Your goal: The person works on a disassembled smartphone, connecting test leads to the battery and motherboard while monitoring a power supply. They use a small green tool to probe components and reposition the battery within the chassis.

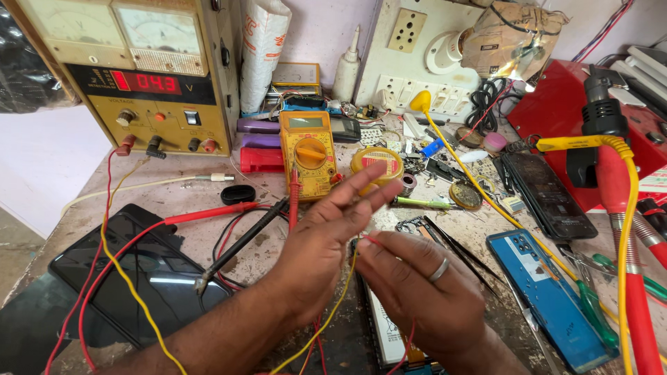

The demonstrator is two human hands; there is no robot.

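Note:
My left hand (326,236) is raised over the bench middle, fingers spread and pointing up-right toward a round yellow tin (379,163). A thin yellow wire (333,305) runs under its palm. My right hand (417,288), with a ring on one finger, lies beside it and pinches a thin red wire (372,241) between thumb and forefinger. Beneath both hands lies an opened phone (385,333), mostly hidden. A yellow multimeter (309,149) stands just beyond the left hand, its red probe (208,213) and black probe (240,246) lying to the left.
A yellow bench power supply (156,104) with a red readout stands back left. A dark tablet (132,271) lies front left. A blue phone frame (549,292), a black phone (545,191), tweezers (455,250), a red box (563,111) and a red-and-yellow hose (625,229) crowd the right.

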